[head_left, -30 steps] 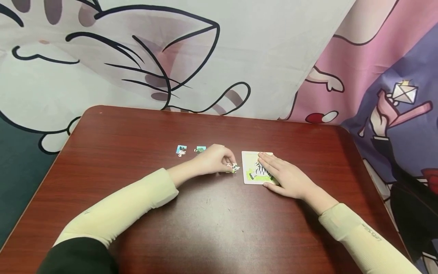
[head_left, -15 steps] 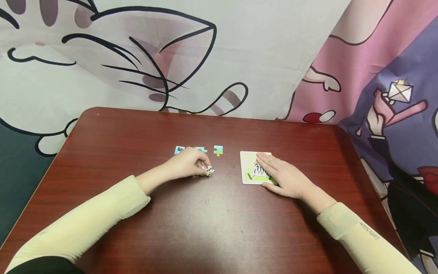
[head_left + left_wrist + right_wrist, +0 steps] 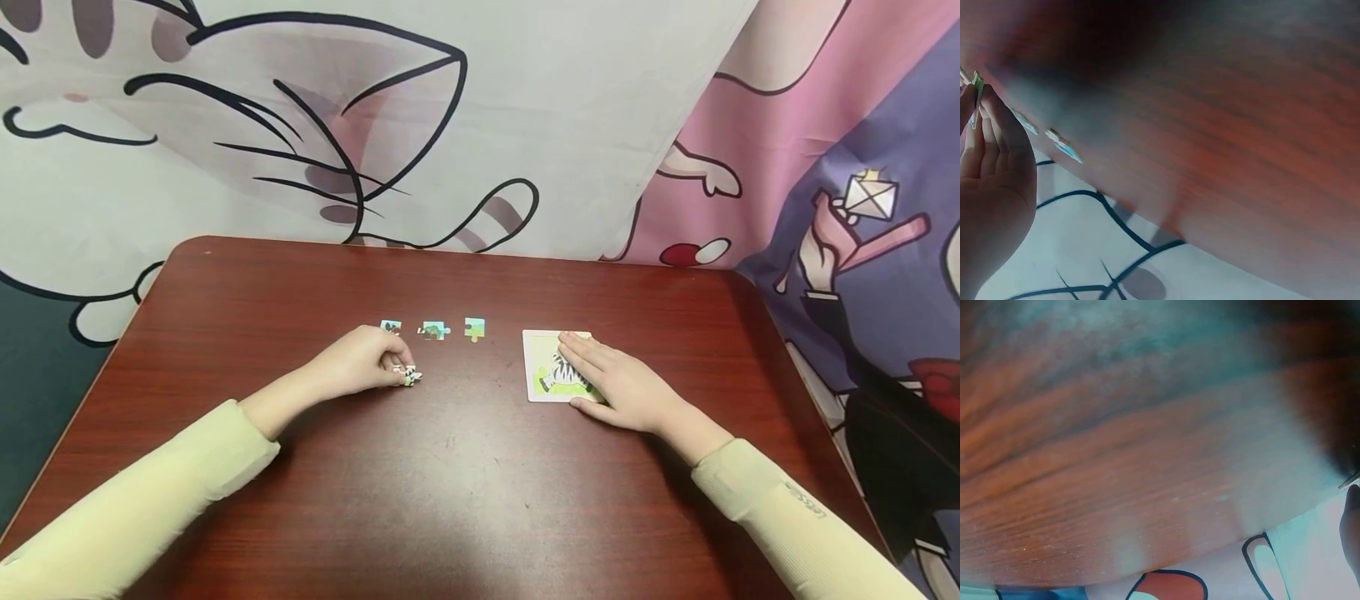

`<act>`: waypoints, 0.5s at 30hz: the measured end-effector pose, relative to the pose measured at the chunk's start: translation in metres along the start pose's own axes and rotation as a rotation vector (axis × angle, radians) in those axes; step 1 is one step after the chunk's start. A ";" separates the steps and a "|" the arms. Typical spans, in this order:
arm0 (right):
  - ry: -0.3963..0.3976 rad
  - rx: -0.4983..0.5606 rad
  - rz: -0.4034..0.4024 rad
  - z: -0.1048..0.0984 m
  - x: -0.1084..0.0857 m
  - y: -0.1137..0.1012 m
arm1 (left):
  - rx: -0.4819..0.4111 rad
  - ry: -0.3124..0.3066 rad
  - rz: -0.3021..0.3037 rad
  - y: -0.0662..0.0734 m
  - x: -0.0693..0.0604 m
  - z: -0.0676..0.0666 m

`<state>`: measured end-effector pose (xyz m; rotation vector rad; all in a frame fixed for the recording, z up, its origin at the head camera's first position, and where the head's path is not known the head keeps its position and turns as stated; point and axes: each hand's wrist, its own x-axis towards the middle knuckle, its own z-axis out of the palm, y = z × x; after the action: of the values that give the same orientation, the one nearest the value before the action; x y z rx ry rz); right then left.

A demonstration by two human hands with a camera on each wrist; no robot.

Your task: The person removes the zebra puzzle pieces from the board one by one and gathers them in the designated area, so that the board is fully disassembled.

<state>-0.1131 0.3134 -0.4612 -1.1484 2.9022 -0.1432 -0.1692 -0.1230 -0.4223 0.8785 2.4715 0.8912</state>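
Observation:
My left hand (image 3: 358, 363) pinches a small white, black and green puzzle piece (image 3: 409, 377) between thumb and fingers, left of centre. In the left wrist view the thumb and index finger of the left hand (image 3: 997, 169) grip that piece (image 3: 977, 94) on edge. Just beyond the hand lie three pieces: a blue and black one (image 3: 390, 326), partly hidden by the fingers, a blue and green one (image 3: 433, 330) and a green one with a tab (image 3: 475, 328). My right hand (image 3: 626, 385) rests with extended fingers on a square zebra card (image 3: 537, 367), covering its right part.
The reddish-brown table (image 3: 465, 500) has rounded far corners. Behind it hangs a white cloth (image 3: 585, 125) with a cat drawing, beside a pink and purple printed part at the right.
My left hand has moved left with the pinched piece, away from the card, uncovering the green tabbed piece and the blue-green one. My right hand stays on the card.

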 end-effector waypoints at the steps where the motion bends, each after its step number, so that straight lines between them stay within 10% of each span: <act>1: -0.003 0.001 0.003 0.000 0.000 0.000 | 0.004 0.002 -0.001 -0.002 -0.002 -0.001; 15: 0.028 -0.002 -0.019 0.002 0.000 0.001 | 0.053 0.028 -0.031 -0.017 -0.009 -0.005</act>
<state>-0.1136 0.3145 -0.4631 -1.1846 2.9165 -0.1578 -0.1724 -0.1412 -0.4284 0.8481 2.5365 0.8372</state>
